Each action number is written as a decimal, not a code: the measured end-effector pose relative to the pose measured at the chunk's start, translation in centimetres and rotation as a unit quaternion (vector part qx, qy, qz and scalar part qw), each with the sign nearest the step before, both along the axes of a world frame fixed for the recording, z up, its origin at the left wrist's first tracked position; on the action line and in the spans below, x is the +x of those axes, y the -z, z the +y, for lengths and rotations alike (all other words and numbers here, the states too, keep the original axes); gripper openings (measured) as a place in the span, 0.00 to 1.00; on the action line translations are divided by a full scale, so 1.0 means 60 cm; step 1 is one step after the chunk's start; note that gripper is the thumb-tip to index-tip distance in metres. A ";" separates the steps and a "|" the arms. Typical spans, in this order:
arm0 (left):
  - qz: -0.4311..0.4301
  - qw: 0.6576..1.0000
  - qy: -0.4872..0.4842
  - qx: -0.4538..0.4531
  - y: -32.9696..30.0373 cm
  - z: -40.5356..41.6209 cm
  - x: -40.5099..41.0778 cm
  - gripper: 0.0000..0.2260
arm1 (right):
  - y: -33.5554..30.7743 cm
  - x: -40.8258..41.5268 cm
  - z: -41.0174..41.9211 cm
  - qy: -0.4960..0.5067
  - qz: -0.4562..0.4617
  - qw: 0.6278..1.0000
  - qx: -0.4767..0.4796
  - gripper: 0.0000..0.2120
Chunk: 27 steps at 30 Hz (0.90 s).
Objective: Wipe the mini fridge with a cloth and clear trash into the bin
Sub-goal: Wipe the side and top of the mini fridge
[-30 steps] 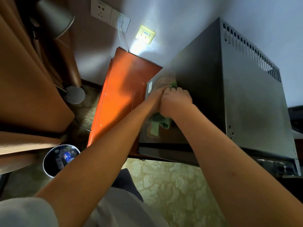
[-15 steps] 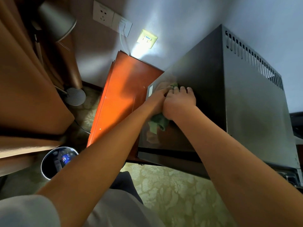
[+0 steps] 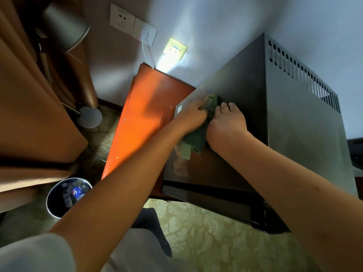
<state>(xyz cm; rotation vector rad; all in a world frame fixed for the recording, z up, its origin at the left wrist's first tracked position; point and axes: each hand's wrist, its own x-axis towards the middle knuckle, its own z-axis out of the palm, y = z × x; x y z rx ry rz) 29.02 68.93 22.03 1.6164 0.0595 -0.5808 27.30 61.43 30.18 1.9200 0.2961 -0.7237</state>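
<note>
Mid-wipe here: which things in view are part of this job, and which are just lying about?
Job: mini fridge; green cloth, gripped by left hand and right hand; bin holding trash.

Lying about: orange cabinet; lamp; wall socket; curtain.

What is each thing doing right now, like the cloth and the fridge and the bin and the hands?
Green cloth: bunched, pressed against the fridge side.
Mini fridge: upright, being wiped.
Left hand: grips the cloth's top.
Right hand: pressed against the cloth, fingers curled.
Bin: upright on the floor, trash inside.
Wall socket: cable plugged in.
</note>
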 end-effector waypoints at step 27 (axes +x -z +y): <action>0.031 0.999 -0.008 0.019 0.048 -0.007 0.043 0.26 | -0.021 0.019 0.021 0.000 0.027 0.999 0.034 0.25</action>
